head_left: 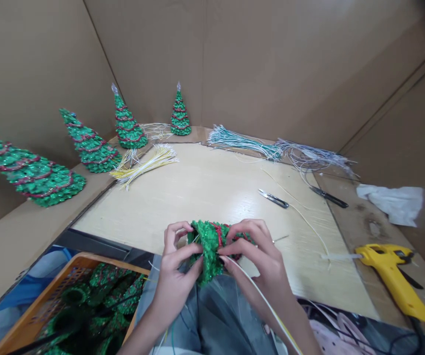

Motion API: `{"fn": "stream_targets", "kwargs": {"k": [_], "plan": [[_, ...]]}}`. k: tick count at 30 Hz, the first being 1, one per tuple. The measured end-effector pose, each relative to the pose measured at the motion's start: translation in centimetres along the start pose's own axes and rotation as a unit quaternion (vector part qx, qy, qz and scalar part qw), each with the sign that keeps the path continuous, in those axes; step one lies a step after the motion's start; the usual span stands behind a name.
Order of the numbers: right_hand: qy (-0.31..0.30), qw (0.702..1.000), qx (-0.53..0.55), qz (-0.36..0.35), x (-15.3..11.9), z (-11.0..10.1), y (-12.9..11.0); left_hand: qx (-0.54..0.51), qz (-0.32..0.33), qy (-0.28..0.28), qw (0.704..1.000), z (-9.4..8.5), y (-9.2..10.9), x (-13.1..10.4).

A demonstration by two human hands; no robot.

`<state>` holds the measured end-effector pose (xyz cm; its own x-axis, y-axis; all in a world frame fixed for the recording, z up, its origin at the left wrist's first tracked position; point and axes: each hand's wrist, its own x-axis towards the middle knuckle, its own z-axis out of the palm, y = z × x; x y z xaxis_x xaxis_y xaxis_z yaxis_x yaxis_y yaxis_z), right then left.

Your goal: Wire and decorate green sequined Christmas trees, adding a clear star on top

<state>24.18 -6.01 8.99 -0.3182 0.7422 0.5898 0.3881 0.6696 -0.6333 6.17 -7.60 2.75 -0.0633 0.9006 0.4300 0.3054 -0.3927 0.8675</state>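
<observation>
A green miniature Christmas tree [209, 251] with red garland lies on its side over my lap, at the near edge of the table. My left hand [181, 261] grips its wide base end, fingers curled over the rim. Against the tree's side, my right hand [259, 256] pinches the end of a white and yellow wire [260, 293] between thumb and forefinger. From there the wire runs down toward the bottom right. The right fingers cover much of the tree's narrow end.
Several finished trees [181, 113] stand at the back and left. Wire bundles [146, 165] lie along the far edge. Thread snips [273, 198], a black-handled tool [329, 196] and a yellow glue gun [393, 276] are to the right. An orange basket [83, 259] of trees sits lower left.
</observation>
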Motion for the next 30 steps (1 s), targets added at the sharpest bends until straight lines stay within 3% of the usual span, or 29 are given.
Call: {"fn": "stream_targets", "kwargs": {"k": [6, 10, 12, 16, 21, 26, 30], "plan": [[0.085, 0.992, 0.088, 0.044, -1.2, -1.0, 0.0, 0.025, 0.009, 0.010, 1.000, -0.1, 0.0, 0.0], [0.179, 0.971, 0.144, 0.062, -2.0, -1.2, -0.5, 0.052, 0.016, 0.009, 0.998, -0.8, -0.2, -0.2], [0.198, 0.967, 0.145, 0.069, -2.1, -1.1, -0.7, 0.074, 0.020, 0.013, 0.997, -1.4, -0.2, -0.4], [0.143, 0.983, 0.095, 0.062, -2.2, -0.9, -0.8, 0.137, 0.018, 0.019, 0.990, -2.3, 0.1, -0.7], [0.091, 0.987, 0.104, 0.085, -2.2, 0.3, -0.5, 0.168, 0.008, -0.016, 0.986, -2.4, 0.8, -0.9], [0.097, 0.983, 0.126, 0.093, -2.1, 1.8, 0.1, 0.175, 0.017, -0.032, 0.984, -1.7, 1.4, -0.6], [0.117, 0.983, 0.114, 0.084, -2.3, 1.7, 0.3, 0.190, 0.040, -0.022, 0.981, -2.1, 1.7, -0.1]]}}
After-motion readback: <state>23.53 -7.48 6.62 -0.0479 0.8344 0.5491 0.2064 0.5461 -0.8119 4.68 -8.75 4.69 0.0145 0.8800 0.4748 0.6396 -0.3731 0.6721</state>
